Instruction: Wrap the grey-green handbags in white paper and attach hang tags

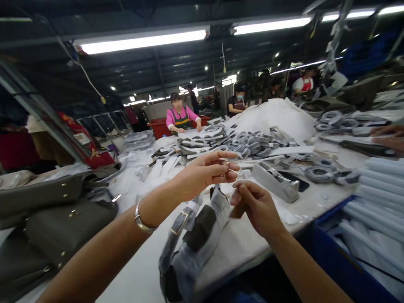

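Observation:
My left hand [210, 172], with a silver bangle at its wrist, is raised over the worktable with its fingers curled and thumb against them. A thin string loop [225, 179] runs from these fingers down toward my right hand [257, 206]. Between the thumb and fingers of my right hand is a small brown tag [238, 209], partly covered by the hand. Below both hands lies a bag strap [176, 229] with a gold buckle, wrapped in translucent grey film around dark leather. It runs down to the table's front edge.
Dark leather bags [72, 227] lie at the left. Wrapped straps [252, 141] are piled beyond the hands, near a grey metal holder [274, 185] and a black phone [295, 181]. A blue crate [331, 252] with white rolls stands at the right. A co-worker [181, 118] sits opposite.

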Action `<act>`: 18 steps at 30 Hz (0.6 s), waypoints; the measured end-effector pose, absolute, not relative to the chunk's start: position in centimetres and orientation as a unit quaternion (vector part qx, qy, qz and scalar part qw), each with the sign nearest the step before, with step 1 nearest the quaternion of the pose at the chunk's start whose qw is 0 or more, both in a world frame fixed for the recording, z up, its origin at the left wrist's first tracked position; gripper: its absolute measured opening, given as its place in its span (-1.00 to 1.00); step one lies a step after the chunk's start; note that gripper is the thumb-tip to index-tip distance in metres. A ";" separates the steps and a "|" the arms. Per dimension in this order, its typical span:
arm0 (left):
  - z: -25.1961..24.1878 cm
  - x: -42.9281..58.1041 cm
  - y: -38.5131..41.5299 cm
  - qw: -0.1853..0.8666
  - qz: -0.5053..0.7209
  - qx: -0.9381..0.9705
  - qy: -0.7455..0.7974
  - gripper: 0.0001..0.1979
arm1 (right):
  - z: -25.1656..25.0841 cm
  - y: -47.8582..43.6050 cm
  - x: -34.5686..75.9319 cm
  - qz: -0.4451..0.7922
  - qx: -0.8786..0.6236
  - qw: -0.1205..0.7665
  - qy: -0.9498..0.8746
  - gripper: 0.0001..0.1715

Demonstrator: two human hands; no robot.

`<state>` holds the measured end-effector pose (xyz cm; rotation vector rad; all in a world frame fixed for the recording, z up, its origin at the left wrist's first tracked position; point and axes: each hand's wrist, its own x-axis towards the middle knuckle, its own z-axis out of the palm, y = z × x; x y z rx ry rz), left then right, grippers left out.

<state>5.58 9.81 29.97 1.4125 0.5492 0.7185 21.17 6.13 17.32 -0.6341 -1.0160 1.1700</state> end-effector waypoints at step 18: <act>16.7 -10.7 5.7 0.527 0.162 0.742 0.380 -0.74 | 12.2 2.0 11.9 0.606 -0.405 0.330 -0.600 -0.53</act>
